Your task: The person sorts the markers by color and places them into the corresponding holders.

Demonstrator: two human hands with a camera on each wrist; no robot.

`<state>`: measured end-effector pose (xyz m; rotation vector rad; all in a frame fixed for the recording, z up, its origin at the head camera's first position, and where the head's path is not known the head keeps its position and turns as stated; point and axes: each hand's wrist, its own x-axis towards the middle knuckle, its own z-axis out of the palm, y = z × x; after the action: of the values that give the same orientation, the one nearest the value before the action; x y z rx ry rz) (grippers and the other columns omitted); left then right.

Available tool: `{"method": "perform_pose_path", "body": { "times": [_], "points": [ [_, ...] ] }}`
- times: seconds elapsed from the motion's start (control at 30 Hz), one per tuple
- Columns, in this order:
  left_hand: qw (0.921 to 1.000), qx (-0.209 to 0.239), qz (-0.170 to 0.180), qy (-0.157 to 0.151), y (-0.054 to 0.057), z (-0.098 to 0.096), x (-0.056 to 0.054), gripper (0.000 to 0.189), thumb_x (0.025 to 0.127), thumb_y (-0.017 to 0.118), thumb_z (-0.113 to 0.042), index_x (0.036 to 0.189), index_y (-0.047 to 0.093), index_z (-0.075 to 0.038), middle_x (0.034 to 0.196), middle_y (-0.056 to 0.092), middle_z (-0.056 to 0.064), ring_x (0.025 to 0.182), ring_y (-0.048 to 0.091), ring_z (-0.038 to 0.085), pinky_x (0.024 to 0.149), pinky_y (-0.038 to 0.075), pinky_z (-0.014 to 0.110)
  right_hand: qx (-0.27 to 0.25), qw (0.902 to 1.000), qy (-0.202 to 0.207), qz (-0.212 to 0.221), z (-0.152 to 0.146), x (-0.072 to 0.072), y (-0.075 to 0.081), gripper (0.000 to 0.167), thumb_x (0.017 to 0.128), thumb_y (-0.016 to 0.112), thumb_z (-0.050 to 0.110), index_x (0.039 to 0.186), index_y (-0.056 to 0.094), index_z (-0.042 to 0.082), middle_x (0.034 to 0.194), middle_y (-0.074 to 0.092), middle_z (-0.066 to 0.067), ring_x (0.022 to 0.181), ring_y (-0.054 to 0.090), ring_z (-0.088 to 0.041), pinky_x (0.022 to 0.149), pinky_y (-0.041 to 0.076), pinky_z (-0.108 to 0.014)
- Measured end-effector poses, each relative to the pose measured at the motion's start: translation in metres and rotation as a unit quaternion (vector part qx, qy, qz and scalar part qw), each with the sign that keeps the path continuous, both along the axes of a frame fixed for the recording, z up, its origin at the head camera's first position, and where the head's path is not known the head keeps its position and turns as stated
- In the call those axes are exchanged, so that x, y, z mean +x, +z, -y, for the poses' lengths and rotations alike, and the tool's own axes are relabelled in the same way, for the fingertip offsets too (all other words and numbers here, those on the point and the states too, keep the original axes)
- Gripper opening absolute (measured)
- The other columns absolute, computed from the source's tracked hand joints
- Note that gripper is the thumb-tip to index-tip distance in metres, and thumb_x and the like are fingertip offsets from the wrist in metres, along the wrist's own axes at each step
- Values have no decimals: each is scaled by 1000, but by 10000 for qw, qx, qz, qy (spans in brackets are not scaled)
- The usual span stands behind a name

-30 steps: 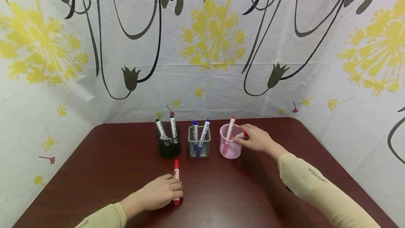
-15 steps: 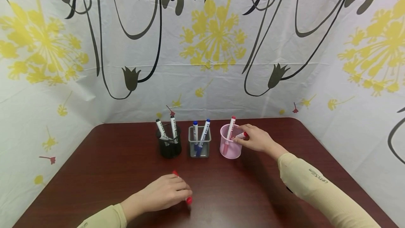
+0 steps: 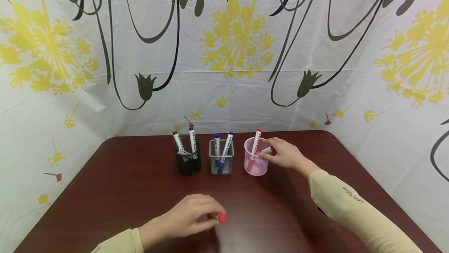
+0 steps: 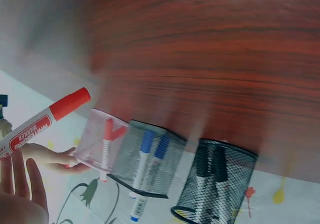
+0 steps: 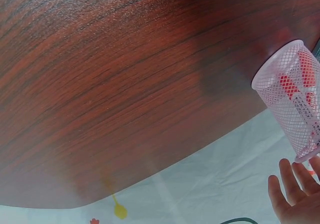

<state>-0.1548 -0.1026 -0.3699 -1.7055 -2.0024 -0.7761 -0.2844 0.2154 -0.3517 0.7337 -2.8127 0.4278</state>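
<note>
My left hand (image 3: 191,214) is raised over the front of the table and pinches a red whiteboard marker (image 4: 37,129); its red end points toward the head camera. In the left wrist view the marker's label is readable. At the back right, my right hand (image 3: 284,153) grips the rim of a pink mesh pen holder (image 3: 255,167), thumb in front and fingers behind. One red-capped marker (image 3: 256,142) stands in this holder. Another red-capped marker (image 3: 268,149) leans out over the rim between thumb and fingers. The right wrist view shows the fingertips (image 5: 285,166) close to the rim.
A grey square mesh pen holder (image 3: 221,167) with blue-capped markers stands left of the pink one. Beside it is a black round mesh pen holder (image 3: 189,167) holding several black-capped markers. The dark red wooden table (image 3: 115,183) ends at a flower-patterned cloth (image 3: 210,105).
My left hand has picked the red marker up off the table, moved right with it and turned it so its end faces the camera. The right hand has stayed at the pink pen holder.
</note>
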Motion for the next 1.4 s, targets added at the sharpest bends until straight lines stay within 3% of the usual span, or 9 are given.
{"method": "perform_pose_path", "body": {
  "times": [0.13, 0.3, 0.53, 0.6, 0.8, 1.07, 1.23, 1.4],
  "points": [
    [9992, 161, 349, -57, 2, -4, 3, 19, 83, 61, -13, 102, 59, -15, 90, 56, -11, 79, 50, -1, 72, 39, 11, 18, 10000, 16, -31, 0, 0, 0, 55, 78, 62, 43, 118, 54, 5, 108, 54, -12, 94, 53, -24, 73, 44, -46],
    [9925, 282, 1189, -85, 6, -7, 6, 22, 83, 62, -12, 104, 59, -13, 93, 58, -9, 84, 53, 0, 73, 43, 17, 37, 10000, 10, -70, 0, -1, 0, 58, 78, 61, 45, 119, 53, 4, 108, 54, -11, 93, 53, -24, 72, 44, -45],
    [9705, 471, 2365, -71, 12, -9, 8, 21, 84, 61, -15, 105, 58, -14, 94, 59, -8, 84, 54, 4, 72, 47, 28, 37, 10000, 13, -78, 0, -1, 2, 58, 78, 61, 44, 119, 53, 4, 108, 54, -12, 91, 53, -23, 71, 45, -45],
    [9653, 492, 2565, -44, 13, -10, 8, 21, 84, 61, -16, 105, 58, -14, 93, 59, -9, 84, 54, 4, 72, 47, 28, 38, 10000, 15, -85, 0, -1, 2, 58, 78, 61, 44, 119, 53, 4, 107, 54, -11, 89, 53, -23, 70, 45, -44],
    [9696, 609, 2367, -76, 22, -15, 6, 22, 82, 63, -10, 104, 58, -10, 91, 60, -5, 82, 55, 5, 71, 47, 26, 63, 9999, 41, -94, 0, -1, 1, 59, 78, 60, 46, 119, 53, 4, 105, 55, -10, 87, 53, -21, 69, 45, -43],
    [9640, 518, 2609, -7, 58, -22, 15, 22, 80, 63, -1, 101, 59, -5, 89, 62, 3, 80, 55, 9, 70, 47, 29, 101, 9999, 5, -121, 0, -1, 1, 58, 78, 61, 45, 118, 54, 4, 105, 55, -11, 89, 53, -22, 70, 45, -44],
    [9638, 471, 2625, 69, 66, -25, 12, 21, 81, 62, -2, 101, 59, -4, 89, 61, 0, 79, 55, 10, 70, 46, 26, 109, 9998, 10, -138, 0, -1, 1, 57, 78, 62, 44, 117, 54, 3, 104, 55, -11, 90, 53, -23, 71, 45, -44],
    [9686, 554, 2421, 96, 66, -29, 1, 21, 80, 64, -3, 100, 60, -4, 86, 62, -1, 79, 56, 9, 70, 45, 26, 105, 9999, 14, -126, 0, -1, 1, 57, 78, 61, 44, 118, 54, 3, 104, 55, -12, 89, 53, -23, 71, 45, -44]
  ]
}}
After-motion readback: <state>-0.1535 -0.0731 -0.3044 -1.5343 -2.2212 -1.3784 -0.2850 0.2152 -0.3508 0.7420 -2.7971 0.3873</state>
